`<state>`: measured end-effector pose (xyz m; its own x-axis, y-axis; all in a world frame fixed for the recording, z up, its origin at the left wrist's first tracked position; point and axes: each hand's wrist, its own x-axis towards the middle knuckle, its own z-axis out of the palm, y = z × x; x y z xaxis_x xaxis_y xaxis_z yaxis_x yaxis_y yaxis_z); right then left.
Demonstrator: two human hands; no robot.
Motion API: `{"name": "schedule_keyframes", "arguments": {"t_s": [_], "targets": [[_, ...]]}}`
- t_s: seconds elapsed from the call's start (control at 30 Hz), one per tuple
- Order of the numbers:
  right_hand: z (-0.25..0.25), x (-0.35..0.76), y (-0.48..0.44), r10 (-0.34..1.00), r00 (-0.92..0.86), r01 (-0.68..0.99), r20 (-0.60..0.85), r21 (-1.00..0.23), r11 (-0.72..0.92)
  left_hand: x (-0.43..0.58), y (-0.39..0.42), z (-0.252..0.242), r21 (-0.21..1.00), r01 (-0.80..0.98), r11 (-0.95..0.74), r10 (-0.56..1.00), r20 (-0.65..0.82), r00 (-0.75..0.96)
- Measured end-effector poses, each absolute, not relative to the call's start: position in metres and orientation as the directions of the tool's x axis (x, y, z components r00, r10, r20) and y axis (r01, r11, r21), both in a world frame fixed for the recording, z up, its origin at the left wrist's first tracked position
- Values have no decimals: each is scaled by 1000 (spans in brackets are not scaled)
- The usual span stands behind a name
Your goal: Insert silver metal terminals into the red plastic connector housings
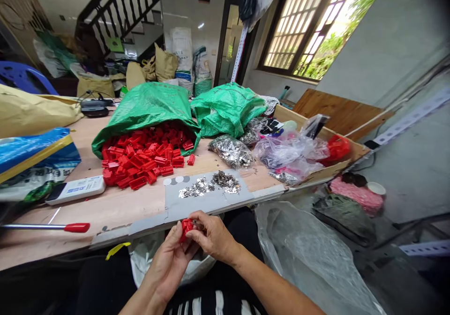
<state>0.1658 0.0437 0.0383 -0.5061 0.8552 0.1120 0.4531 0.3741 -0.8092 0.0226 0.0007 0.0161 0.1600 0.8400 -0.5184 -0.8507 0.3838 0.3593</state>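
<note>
Just in front of the table's front edge, my left hand [173, 257] is closed around a small red plastic part [186, 229]. My right hand [211, 235] meets it there, thumb and fingers pinched at the part's upper right side; a tiny piece at those fingertips is too small to make out. Beyond my hands, two little heaps of small metal pieces, one bright [197, 187] and one darker [226, 182], lie on a grey sheet [197, 205]. A large pile of similar red parts [140, 158] spills from a green woven sack [151, 104].
A second green sack [227, 106] stands beside a clear bag of metal pieces [231, 151]. Plastic bags [288, 148] fill the wooden tray at right. At left are a white box-shaped device [79, 189] and a red-handled lever [76, 228]. A white bag [140, 263] hangs below my hands.
</note>
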Motion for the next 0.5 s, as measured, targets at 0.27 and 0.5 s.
{"name": "schedule_keyframes", "arguments": {"t_s": [0.27, 0.5], "targets": [[22, 187, 49, 850, -526, 539, 9, -770, 342, 9, 5, -28, 711, -540, 450, 874, -474, 103], [24, 210, 70, 930, -359, 606, 76, -739, 294, -22, -3, -85, 928, 291, 231, 969, -245, 13]]}}
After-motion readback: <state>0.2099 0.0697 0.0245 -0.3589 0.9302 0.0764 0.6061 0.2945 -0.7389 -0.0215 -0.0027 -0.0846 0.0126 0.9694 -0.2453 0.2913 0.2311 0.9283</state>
